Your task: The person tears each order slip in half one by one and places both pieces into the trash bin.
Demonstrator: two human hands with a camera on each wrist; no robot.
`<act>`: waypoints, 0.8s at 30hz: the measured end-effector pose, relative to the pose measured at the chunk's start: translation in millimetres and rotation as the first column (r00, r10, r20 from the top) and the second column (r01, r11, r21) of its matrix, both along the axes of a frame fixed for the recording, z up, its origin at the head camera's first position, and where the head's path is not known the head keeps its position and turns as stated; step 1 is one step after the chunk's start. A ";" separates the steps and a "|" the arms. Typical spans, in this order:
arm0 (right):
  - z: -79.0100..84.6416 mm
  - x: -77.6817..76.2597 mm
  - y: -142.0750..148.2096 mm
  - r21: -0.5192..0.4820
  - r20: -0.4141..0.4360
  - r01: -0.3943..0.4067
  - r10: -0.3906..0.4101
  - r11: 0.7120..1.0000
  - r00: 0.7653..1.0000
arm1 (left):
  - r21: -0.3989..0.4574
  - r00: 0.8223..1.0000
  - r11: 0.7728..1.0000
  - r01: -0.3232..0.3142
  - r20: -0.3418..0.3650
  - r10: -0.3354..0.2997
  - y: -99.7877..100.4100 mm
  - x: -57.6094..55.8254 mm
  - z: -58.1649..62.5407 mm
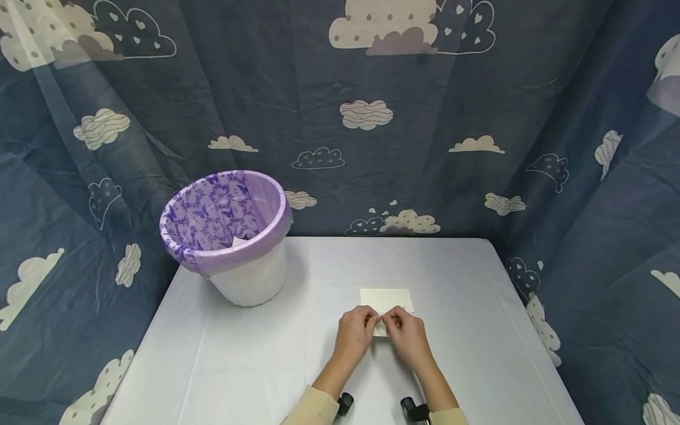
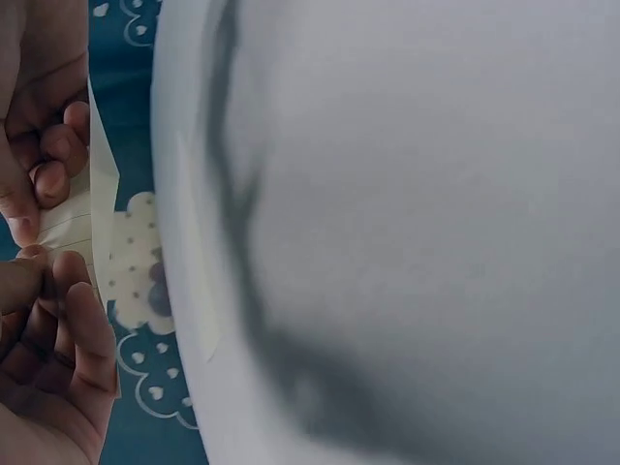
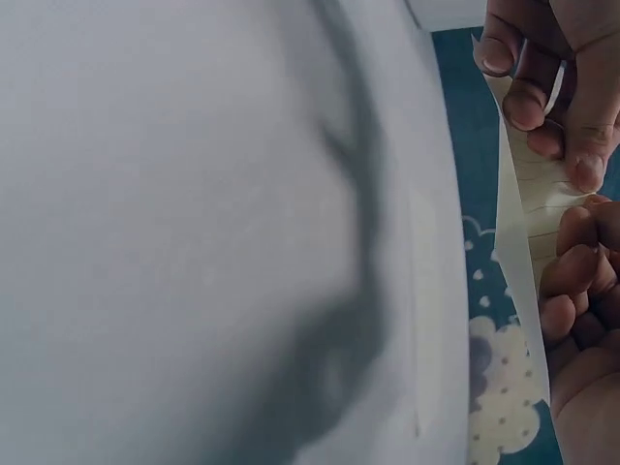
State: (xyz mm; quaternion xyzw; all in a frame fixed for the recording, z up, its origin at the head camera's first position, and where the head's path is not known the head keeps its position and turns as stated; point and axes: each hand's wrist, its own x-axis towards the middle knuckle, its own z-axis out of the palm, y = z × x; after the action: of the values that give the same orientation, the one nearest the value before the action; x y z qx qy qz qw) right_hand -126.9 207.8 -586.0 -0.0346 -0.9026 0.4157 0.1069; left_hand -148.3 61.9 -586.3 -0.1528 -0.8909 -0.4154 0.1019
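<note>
My left hand and right hand meet above the table, fingertips almost touching. Between thumb and fingers, each pinches the edge of a small cream sheet of lined paper. In the left wrist view the paper shows ruled lines and slight creasing at the pinch point. From the right wrist, the same paper hangs tilted, partly hidden by the fingers. Another pale lined sheet lies flat on the table just beyond the hands.
At the left of the white-covered table stands a white bucket, lined with a purple patterned bag. A white scrap shows inside it. A dark blue cloud-print curtain surrounds the table's back and sides.
</note>
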 end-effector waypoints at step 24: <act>55.7 -46.1 -47.9 -0.051 -0.153 -0.078 0.069 0.996 0.986 | 0.168 0.995 0.982 -0.080 -0.051 0.090 -45.0 -29.9 58.9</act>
State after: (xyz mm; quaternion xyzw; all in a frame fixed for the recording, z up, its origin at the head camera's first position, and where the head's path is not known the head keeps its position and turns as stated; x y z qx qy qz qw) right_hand -173.0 159.9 -530.3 0.0274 -0.8804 0.4461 0.1587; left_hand -178.2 17.0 -527.5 -0.1175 -0.8556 -0.4787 0.1578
